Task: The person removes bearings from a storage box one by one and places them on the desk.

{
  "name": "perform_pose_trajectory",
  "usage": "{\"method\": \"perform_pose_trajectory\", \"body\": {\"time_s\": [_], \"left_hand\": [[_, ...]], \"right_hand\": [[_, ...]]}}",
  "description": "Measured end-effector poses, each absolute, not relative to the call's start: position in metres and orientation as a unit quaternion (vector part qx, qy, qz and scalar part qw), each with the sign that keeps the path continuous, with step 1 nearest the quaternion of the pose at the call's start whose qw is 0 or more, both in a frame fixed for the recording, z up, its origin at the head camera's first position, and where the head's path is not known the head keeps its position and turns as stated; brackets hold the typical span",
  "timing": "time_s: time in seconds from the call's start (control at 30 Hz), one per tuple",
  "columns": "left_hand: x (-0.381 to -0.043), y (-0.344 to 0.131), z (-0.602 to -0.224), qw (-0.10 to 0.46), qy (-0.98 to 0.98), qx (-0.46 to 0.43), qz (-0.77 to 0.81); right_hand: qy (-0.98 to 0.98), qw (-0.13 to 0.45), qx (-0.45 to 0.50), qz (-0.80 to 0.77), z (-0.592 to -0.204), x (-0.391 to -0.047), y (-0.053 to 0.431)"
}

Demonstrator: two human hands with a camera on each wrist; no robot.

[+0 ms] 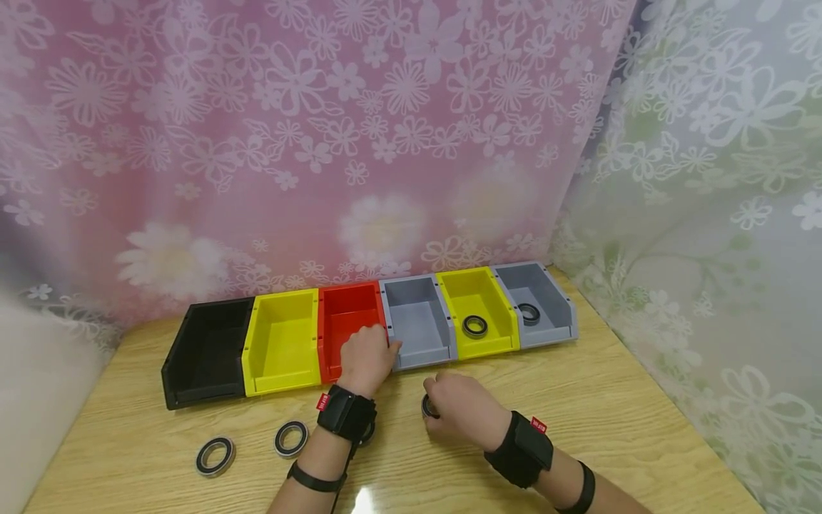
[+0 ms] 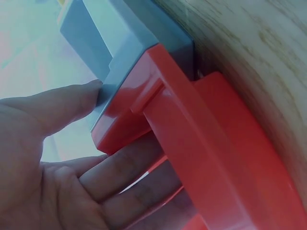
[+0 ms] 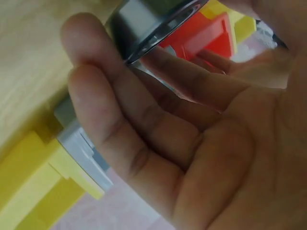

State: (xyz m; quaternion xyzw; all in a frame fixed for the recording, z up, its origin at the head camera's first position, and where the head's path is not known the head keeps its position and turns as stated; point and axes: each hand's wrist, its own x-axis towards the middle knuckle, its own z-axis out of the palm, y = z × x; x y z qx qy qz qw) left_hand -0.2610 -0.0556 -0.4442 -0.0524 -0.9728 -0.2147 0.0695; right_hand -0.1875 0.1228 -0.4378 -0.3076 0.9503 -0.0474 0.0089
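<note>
My left hand is at the red bin, where it meets the middle grey bin. In the left wrist view the thumb lies against the grey side and the other fingers reach inside the red bin, gripping the joined walls. Just in front of the grey bin, my right hand holds a bearing, a dark ring with a shiny metal rim. In the right wrist view that bearing sits at the fingertips, tilted and partly cut off by the frame.
Two bearings lie on the table at left, one farther out and one nearer; another is partly hidden behind my left wrist. The right yellow bin and right grey bin hold a bearing each. Black and yellow bins stand left.
</note>
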Motion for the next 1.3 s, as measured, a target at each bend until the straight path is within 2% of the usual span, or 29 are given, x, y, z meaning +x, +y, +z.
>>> {"method": "perform_pose_trajectory", "body": {"time_s": [0.1,0.33,1.0,1.13,1.3], "left_hand": [[-0.261,-0.056,-0.444,0.070,-0.973,-0.053,-0.215],[-0.260,-0.055,-0.443,0.068,-0.973,-0.053,-0.216],[-0.259,-0.054,-0.443,0.065,-0.975,-0.046,-0.208],[-0.260,-0.054,-0.442,0.065,-0.975,-0.046,-0.209],[-0.260,-0.054,-0.443,0.062,-0.976,-0.044,-0.206]], "right_hand": [[0.949,0.011,-0.310,-0.050,-0.444,-0.187,0.121],[0.947,-0.035,-0.318,-0.016,-0.449,-0.187,0.118],[0.945,-0.082,-0.317,0.024,-0.459,-0.185,0.123],[0.948,-0.067,-0.311,0.024,-0.458,-0.185,0.123],[0.959,-0.016,-0.284,0.014,-0.449,-0.188,0.124]]}}
